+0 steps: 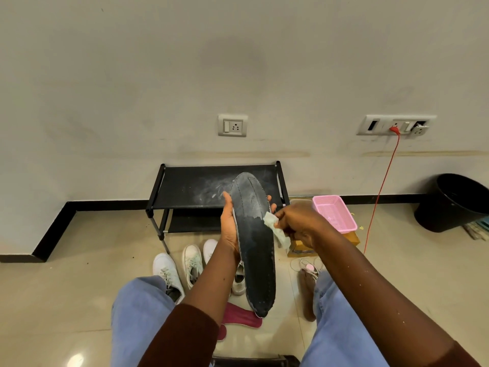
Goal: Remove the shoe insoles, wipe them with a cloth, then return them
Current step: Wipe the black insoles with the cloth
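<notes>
Left hand (229, 226) cupping black insole (255, 242); right hand (296, 222) pinching cloth (277, 229) at 3 o'clock edge. Loose cupping + hard wipe = insole could slip to floor (79, 274).

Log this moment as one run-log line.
step: wiping | left hand: holds long black insole | right hand: presses pale green cloth on it | white sneakers: on floor
</notes>
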